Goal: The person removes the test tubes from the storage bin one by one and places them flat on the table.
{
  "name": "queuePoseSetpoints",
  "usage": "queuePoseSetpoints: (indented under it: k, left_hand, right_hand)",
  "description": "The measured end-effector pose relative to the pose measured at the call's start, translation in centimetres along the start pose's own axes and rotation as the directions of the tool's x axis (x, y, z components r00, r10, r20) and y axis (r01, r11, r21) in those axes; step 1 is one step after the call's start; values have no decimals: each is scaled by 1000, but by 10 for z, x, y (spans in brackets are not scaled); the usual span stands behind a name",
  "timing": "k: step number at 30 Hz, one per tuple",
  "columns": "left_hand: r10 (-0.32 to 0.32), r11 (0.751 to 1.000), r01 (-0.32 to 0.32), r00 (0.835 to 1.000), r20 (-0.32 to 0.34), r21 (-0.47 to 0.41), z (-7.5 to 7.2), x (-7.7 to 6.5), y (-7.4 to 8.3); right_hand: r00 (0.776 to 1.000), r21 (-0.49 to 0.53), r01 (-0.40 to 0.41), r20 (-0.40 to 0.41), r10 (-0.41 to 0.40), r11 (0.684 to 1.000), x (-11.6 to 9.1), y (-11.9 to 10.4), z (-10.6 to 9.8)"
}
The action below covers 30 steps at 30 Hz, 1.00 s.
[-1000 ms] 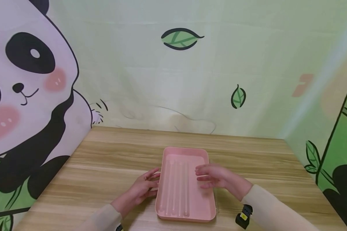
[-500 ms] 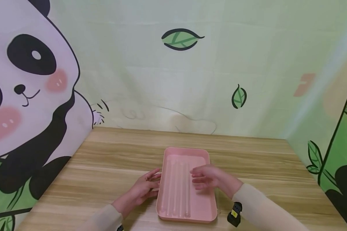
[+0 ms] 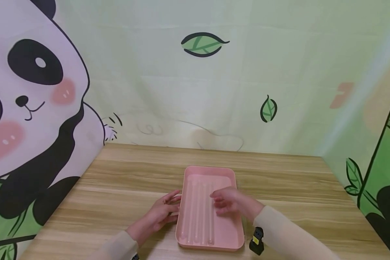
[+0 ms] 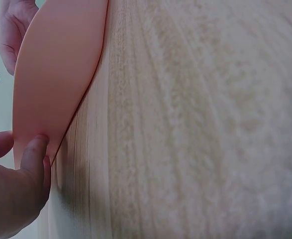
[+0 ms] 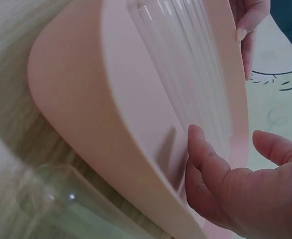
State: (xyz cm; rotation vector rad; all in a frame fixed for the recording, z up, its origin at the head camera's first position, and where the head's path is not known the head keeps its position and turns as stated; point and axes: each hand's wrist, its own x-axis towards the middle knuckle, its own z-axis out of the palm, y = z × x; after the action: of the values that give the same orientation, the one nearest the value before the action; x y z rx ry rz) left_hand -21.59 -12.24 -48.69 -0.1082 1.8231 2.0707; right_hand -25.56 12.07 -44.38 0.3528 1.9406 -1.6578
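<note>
A pink tray [image 3: 226, 233] lies lengthwise on the table. Inside it, several clear test tubes [image 3: 197, 213] lie side by side along the left half. My left hand [image 3: 160, 215] is at the tray's left side, its fingertips touching the outer wall in the left wrist view. Over the tray's right half is my right hand [image 3: 232, 201], fingers loosely bent and holding nothing, close to the rightmost tube. Whether those fingertips touch the tube I cannot tell. Outside the tray's right wall, another clear tube [image 5: 68, 206] lies on the table, blurred in the right wrist view.
The wooden table [image 3: 133, 173] reaches back to a cloth backdrop [image 3: 143, 72] printed with a panda and leaves. A black wrist camera [image 3: 256, 241] hangs under the right sleeve.
My right hand has moved left across the tray toward the tubes, its fingers a little more bent. My left hand and the tray have stayed nearly in place.
</note>
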Motion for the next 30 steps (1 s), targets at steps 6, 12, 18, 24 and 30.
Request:
queuePoseSetpoints:
  k: [6,12,18,24,30]
  left_hand:
    - [-2,1000,2,1000,3,-2,1,0,-1]
    - [1,1000,-1,1000,6,-10,1,0,-2]
    - [3,1000,-3,1000,5,-12,1,0,-2]
    - [7,1000,-7,1000,-3,-9,1,0,0]
    - [4,1000,-4,1000,4,-7,1,0,0]
  right_hand:
    - [1000,21,-9,-4,9,1000,0,3,2]
    - [1000,25,-8,-26,8,1000,2,3,6]
    - [997,-25,4,-74,-6,1000,5,6,12]
    - [995,-64,15,-100,-22,998,7,7,15]
    - [991,-59,20,-132,-27,998,9,7,15]
